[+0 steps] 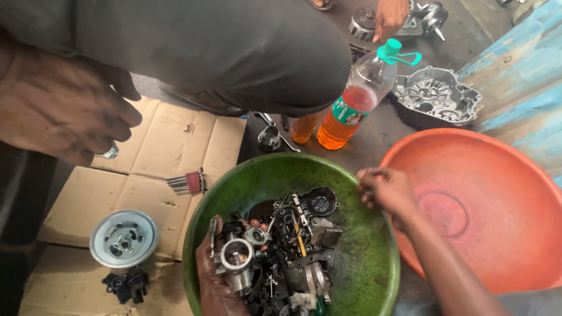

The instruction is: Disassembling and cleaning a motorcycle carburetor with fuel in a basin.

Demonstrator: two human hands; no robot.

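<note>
Head view, looking down at the floor. An orange basin (497, 216) lies at the right, its rim just beside that of a green bowl (363, 257) at centre. Flattened cardboard (152, 175) covers the floor at the left. Inside the green bowl sits a heap of dark, oily engine parts (293, 257). The left hand (213, 281) is closed around a metal carburettor (234, 257) at the left edge of the heap. The right hand (386, 190) rests at the bowl's upper right rim with its fingers curled together; whether they pinch anything cannot be told. A plastic bottle of orange liquid (351, 105) with a teal cap leans beyond the bowl, near a grey engine cover (436, 96). On the cardboard lie a round grey disc (123, 238), a small black part (126, 285) just below it, and a red-handled set of keys (187, 182). Another person's hand (58, 111) holds a small metal piece (108, 153) at upper left.
</note>
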